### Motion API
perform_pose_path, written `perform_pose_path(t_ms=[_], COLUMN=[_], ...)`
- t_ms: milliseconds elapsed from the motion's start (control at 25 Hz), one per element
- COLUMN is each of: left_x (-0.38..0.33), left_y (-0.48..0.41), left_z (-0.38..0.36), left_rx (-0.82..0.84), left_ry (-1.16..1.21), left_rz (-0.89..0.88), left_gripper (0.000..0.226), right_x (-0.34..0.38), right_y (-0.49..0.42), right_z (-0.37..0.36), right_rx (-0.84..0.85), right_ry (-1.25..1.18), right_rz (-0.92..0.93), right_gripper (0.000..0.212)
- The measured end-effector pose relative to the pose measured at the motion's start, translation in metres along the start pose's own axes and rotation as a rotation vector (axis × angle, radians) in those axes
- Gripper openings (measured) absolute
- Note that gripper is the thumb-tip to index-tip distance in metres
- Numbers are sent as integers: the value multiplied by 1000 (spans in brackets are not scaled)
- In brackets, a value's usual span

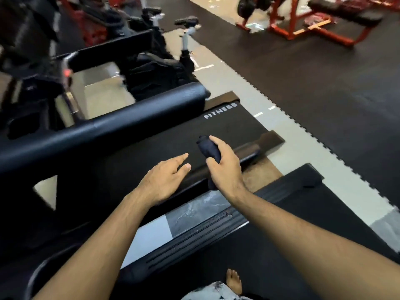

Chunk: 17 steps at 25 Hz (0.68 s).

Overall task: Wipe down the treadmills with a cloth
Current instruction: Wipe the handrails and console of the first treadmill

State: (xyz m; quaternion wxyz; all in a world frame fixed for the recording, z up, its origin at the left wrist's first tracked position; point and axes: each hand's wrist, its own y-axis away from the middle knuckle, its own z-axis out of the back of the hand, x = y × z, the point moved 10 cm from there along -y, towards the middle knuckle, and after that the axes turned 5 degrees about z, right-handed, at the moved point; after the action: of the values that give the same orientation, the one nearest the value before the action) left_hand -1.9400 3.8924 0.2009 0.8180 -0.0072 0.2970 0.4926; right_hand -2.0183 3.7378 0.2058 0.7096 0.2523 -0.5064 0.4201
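the right hand (225,167) squeezes a dark cloth (208,148) (all rolled up), held over the treadmill belt (233,126) that says "fitness". the left hand (164,180) is beside it, fingers loose and straight, holding nothing. a fat black handrail (104,131) runs across just past the left hand and hides part of the belt. below both hands is a side rail (194,226) with a shiny patch. far past the hands are bikes (173,61) and red benches (324,20), too blurry to see well. a bare foot (233,280) is cut off at the bottom.

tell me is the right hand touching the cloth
Touching: the head view shows the right hand with fingers curled round the dark cloth.
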Motion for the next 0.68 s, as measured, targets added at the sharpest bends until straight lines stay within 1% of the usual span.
perform_pose_path(t_ms=[80,200,360,480,680], left_x=[41,114,219,288,352], left_y=[30,79,155,217,315], left_z=[25,58,86,104,117], left_rx=[-71,-179,-274,-395,-636], left_ry=[32,88,190,248,423], left_rz=[90,253,514,704,1002], left_gripper=[53,51,51,52,48], right_x=[31,67,109,140,184], right_y=[-1,9,39,80,156], right_z=[-52,-130,-242,-332,-445], right_rx=[189,416,702,910,1173], right_ry=[100,222,294,367,435], right_rz=[38,92,209,328,509], right_gripper=[58,54,54,55,55])
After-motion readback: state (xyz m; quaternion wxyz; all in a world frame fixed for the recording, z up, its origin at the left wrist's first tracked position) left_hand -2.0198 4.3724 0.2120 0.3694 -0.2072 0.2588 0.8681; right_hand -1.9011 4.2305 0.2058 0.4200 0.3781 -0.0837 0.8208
